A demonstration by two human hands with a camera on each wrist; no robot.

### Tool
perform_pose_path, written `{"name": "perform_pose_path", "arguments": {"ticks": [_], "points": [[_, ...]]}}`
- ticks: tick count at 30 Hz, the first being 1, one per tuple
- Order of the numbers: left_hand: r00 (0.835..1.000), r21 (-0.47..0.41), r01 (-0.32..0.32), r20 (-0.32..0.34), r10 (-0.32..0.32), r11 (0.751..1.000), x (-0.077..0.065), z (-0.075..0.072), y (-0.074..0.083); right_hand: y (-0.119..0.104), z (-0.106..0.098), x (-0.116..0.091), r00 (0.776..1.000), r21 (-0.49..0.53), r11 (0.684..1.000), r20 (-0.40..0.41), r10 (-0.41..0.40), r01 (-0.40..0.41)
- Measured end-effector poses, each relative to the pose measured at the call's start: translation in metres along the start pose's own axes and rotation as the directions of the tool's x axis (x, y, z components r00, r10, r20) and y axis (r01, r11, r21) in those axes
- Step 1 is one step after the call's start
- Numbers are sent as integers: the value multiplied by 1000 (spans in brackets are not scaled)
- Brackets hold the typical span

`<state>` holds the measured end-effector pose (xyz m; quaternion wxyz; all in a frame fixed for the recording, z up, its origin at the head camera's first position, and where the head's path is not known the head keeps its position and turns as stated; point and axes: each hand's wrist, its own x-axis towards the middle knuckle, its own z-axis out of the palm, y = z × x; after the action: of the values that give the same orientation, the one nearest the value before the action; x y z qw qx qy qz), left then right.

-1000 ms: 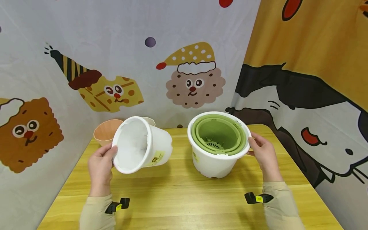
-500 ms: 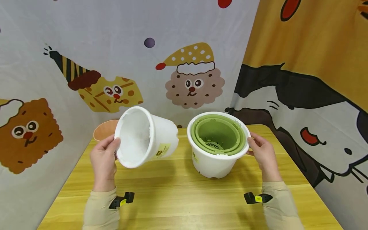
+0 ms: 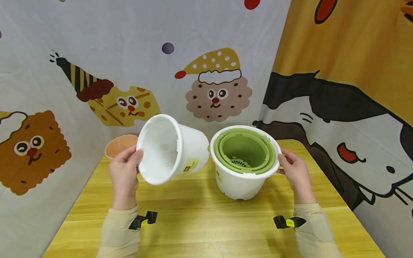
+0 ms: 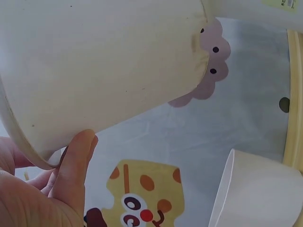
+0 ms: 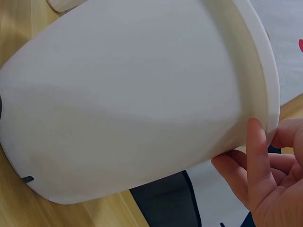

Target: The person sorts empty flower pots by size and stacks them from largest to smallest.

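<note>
My left hand (image 3: 125, 173) pinches the rim of a white flower pot (image 3: 193, 143), which is tilted in the air with its mouth toward the left and its base toward the right. A yellow label shows on its side. On the table at the right stands a second white flower pot (image 3: 240, 188), upright, with green pots (image 3: 248, 147) nested inside it; the innermost has a slotted bottom. My right hand (image 3: 297, 173) holds that pot's rim at its right side, thumb on top and fingers below, as the right wrist view also shows.
An orange fluted pot (image 3: 120, 146) stands at the back left of the wooden table (image 3: 206, 225). The left wrist view shows another pale pot (image 4: 265, 194) nearby. A printed cloth (image 3: 129, 53) hangs right behind the table's back edge.
My left hand has moved right and slightly up, carrying the tilted white pot closer to the standing one. My right hand and the standing pot stay in place.
</note>
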<state>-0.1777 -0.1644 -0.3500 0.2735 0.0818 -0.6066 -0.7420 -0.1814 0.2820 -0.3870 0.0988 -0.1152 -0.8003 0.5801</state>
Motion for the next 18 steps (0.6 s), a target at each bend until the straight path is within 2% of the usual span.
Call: {"name": "perform_pose_path", "arguments": {"ticks": [14, 18], "points": [[999, -4, 5, 34, -5, 1000, -3, 12, 3, 0, 0, 0, 1000, 46, 999, 3, 8, -8], [998, 22, -4, 66, 3, 1000, -3, 16, 7, 0, 0, 1, 1000, 47, 999, -1, 11, -11]]}}
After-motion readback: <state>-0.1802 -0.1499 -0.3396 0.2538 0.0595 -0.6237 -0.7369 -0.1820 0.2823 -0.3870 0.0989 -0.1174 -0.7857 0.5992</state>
